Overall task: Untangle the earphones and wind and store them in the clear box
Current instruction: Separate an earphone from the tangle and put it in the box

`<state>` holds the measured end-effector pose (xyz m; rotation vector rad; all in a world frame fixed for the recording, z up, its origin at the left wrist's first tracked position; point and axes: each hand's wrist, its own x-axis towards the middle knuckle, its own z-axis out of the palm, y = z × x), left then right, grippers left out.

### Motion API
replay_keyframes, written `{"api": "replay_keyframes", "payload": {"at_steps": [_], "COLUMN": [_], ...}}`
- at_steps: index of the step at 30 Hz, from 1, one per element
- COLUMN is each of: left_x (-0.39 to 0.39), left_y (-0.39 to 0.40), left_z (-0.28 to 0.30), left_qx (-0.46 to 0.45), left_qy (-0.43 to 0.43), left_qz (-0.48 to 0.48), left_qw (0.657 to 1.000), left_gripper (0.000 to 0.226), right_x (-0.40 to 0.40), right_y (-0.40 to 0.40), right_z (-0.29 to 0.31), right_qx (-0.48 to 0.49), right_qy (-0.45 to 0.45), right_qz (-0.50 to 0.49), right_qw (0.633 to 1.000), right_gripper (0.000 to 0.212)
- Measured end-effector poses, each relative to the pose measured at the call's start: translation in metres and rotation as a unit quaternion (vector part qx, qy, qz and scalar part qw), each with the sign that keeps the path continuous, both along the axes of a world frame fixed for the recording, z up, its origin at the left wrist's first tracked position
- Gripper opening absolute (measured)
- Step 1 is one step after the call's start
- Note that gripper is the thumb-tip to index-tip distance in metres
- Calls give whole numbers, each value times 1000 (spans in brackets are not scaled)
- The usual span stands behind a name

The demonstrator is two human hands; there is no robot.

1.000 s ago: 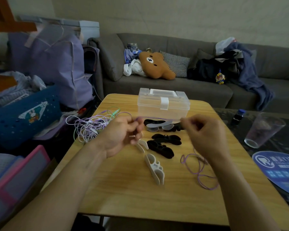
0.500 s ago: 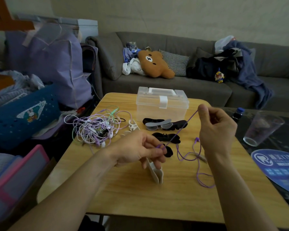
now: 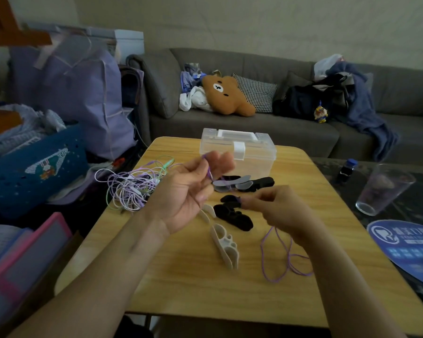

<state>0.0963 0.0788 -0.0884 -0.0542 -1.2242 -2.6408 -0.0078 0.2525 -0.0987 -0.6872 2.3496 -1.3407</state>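
My left hand [image 3: 189,191] is raised palm up over the wooden table [image 3: 181,276], with a purple earphone cable [image 3: 276,259] running over its fingers and across the palm. My right hand [image 3: 279,211] pinches the same cable lower down. The cable's slack lies in loops on the table below my right wrist. A tangle of purple, white and green earphones [image 3: 130,189] sits at the table's left edge. The clear box [image 3: 238,152] stands shut at the far side of the table.
Black and grey cable winders [image 3: 244,184] and white winders [image 3: 224,245] lie mid-table. A drinking glass [image 3: 381,189] and small dark bottle [image 3: 347,169] stand on the dark side table to the right. A blue basket [image 3: 34,167] and bags crowd the left; a sofa [image 3: 254,132] is behind.
My left hand rose and turned palm up with the cable over its fingers. My right hand dropped from beside the box down toward the black winders, still pinching the cable.
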Motion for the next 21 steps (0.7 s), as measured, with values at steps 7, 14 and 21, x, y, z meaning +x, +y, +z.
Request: {"api": "replay_keyframes", "payload": {"at_steps": [7, 14, 21], "left_x": [-9, -4, -3], "left_y": [-1, 24, 19], "left_z": [-27, -23, -9], "left_qx": [-450, -470, -126], "left_qy": [-70, -88, -66], "left_qz": [171, -5, -61], "left_qw": [874, 878, 988], "left_gripper": [26, 37, 21], "right_x": [23, 5, 4], "right_y": [-6, 10, 7], "right_z": [14, 20, 9], "right_qx": [10, -165, -159], "right_qy": [27, -111, -99], "right_qz": [221, 104, 19], "right_qw": [975, 974, 982], "right_gripper": [24, 37, 39]}}
